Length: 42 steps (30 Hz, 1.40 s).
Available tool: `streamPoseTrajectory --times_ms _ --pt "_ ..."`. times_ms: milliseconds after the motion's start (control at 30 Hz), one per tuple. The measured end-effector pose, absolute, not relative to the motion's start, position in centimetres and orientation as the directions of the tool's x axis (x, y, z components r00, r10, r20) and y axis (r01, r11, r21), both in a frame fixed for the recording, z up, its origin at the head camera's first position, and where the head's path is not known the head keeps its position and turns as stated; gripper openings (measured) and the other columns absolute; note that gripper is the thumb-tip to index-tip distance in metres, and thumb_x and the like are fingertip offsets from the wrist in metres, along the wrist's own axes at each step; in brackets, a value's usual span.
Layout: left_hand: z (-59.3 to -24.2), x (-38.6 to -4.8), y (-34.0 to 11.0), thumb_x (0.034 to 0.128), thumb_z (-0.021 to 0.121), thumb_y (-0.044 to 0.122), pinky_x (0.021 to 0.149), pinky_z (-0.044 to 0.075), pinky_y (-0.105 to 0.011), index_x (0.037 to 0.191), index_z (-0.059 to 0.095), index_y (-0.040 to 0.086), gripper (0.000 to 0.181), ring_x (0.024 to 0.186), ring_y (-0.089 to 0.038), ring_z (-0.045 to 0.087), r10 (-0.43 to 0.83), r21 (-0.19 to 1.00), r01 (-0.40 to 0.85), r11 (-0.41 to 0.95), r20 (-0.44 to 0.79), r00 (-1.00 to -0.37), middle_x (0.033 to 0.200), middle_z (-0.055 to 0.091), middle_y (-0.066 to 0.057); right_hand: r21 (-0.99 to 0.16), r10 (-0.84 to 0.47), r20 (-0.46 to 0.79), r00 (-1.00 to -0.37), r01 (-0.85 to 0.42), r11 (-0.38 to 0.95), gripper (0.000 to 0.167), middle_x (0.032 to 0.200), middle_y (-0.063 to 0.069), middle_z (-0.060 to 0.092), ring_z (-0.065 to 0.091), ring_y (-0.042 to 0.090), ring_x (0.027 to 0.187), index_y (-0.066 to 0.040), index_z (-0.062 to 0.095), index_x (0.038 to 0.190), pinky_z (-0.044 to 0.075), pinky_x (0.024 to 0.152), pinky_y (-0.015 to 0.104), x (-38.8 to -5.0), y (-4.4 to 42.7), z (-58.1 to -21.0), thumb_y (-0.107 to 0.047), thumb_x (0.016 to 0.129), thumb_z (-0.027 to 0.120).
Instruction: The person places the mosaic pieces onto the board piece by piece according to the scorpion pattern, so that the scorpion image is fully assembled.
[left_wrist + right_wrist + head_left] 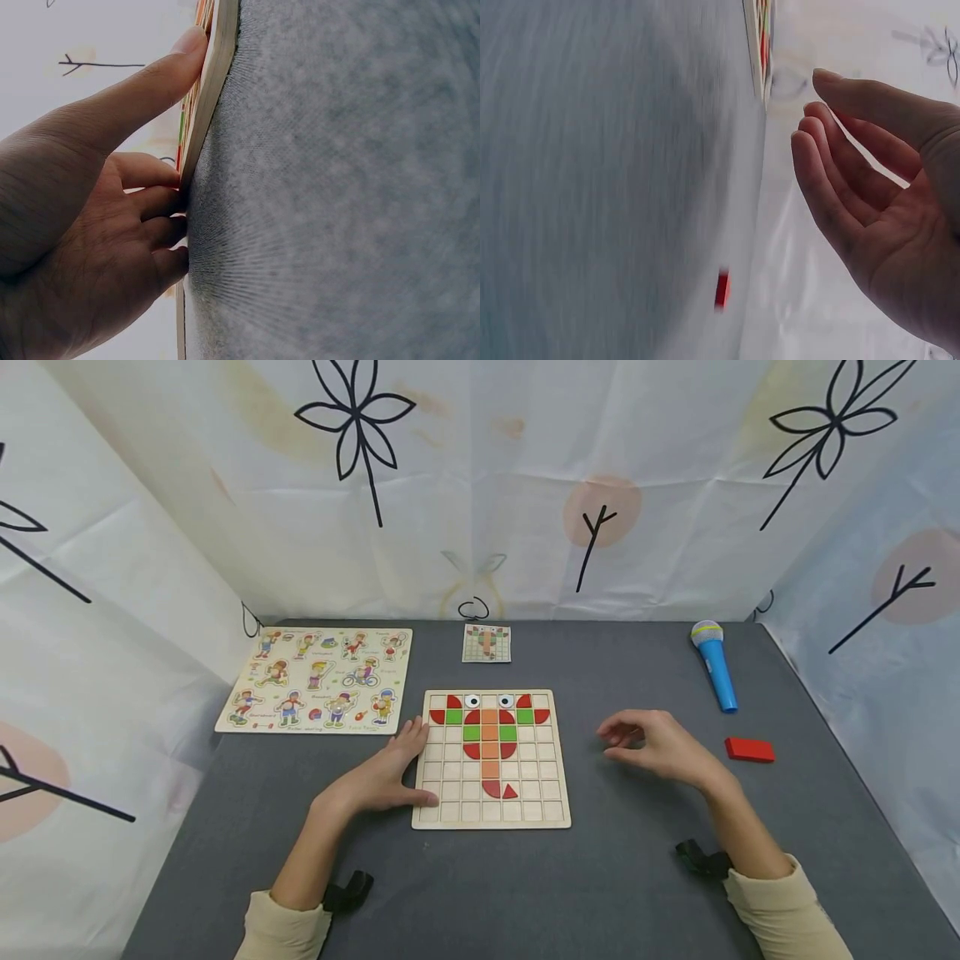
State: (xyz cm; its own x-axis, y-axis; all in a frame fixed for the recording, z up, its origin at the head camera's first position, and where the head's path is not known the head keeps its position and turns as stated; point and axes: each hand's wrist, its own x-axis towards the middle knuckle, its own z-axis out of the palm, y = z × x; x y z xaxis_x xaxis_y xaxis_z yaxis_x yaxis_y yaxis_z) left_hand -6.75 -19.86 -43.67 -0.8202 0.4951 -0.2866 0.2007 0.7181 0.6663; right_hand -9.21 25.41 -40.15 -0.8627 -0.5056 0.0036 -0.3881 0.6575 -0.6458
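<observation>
A square wooden grid board lies on the dark table in the head view. Red quarter-round, green and orange pieces and two eye pieces form a pattern on it, with a red triangle low in the middle. My left hand rests at the board's left side, thumb on its edge and fingers spread along it. In the left wrist view the thumb touches the board's edge. To the right of the board, my right hand hovers with loosely bent fingers. Nothing shows between its thumb and fingers in the right wrist view.
A small pattern card lies behind the board. At the back left is a picture board with cartoon figures. A blue toy microphone and a red block lie on the right. Printed curtains enclose the table.
</observation>
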Motion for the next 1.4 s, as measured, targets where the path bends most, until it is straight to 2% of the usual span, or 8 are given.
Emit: streamPoseTrajectory --times_ms 333,500,700,967,1400 --pt "-43.7 -6.7 -19.7 0.0892 0.09 0.041 0.138 0.011 -0.066 0.172 0.014 -0.004 0.121 0.172 -0.045 0.001 0.474 0.646 0.188 0.74 -0.302 -0.827 0.183 0.003 -0.024 -0.639 -0.389 -0.036 -0.921 -0.278 0.717 0.03 0.102 0.011 0.078 0.064 0.0 0.085 0.001 0.077 0.116 0.058 0.075 0.018 -10.0 30.7 -40.4 -0.01 0.091 0.088" --pt "-43.6 -6.6 -19.8 0.09 0.09 0.038 0.138 0.012 -0.066 0.172 0.014 -0.005 0.12 0.171 -0.045 0.001 0.473 0.651 0.182 0.737 -0.305 -0.827 0.183 0.002 -0.024 -0.624 -0.35 -0.114 -0.93 -0.207 0.753 0.035 0.103 0.01 0.077 0.063 0.0 0.086 0.002 0.074 0.117 0.055 0.074 0.017 -10.8 31.9 -41.0 -0.017 0.092 0.089" --pt "-43.7 -6.6 -19.8 0.09 0.09 0.038 0.138 0.011 -0.066 0.172 0.014 -0.004 0.12 0.172 -0.045 0.001 0.473 0.649 0.185 0.738 -0.303 -0.827 0.183 0.002 -0.024 -0.588 -0.318 -0.203 -0.926 -0.145 0.796 0.04 0.101 0.012 0.075 0.063 0.007 0.086 0.006 0.072 0.115 0.053 0.072 0.019 -11.6 32.3 -41.2 -0.022 0.092 0.089" --pt "-43.7 -6.6 -19.8 0.0903 0.09 0.039 0.138 0.01 -0.065 0.173 0.013 -0.002 0.12 0.172 -0.044 0.0 0.468 0.649 0.177 0.74 -0.307 -0.829 0.183 0.001 -0.022 -0.549 -0.315 -0.196 -0.929 -0.162 0.82 0.028 0.092 0.008 0.076 0.063 0.008 0.079 0.003 0.076 0.103 0.051 0.066 0.021 -12.3 31.9 -41.2 -0.021 0.094 0.086" --pt "-43.5 -6.6 -19.8 0.0905 0.09 0.038 0.138 0.01 -0.066 0.172 0.013 -0.004 0.119 0.172 -0.044 0.0 0.474 0.651 0.184 0.736 -0.302 -0.827 0.183 0.001 -0.023 -0.472 -0.331 -0.107 -0.938 -0.245 0.847 0.015 0.081 0.003 0.074 0.06 0.008 0.072 -0.003 0.077 0.092 0.048 0.062 0.022 -12.0 31.3 -41.2 -0.016 0.095 0.082"
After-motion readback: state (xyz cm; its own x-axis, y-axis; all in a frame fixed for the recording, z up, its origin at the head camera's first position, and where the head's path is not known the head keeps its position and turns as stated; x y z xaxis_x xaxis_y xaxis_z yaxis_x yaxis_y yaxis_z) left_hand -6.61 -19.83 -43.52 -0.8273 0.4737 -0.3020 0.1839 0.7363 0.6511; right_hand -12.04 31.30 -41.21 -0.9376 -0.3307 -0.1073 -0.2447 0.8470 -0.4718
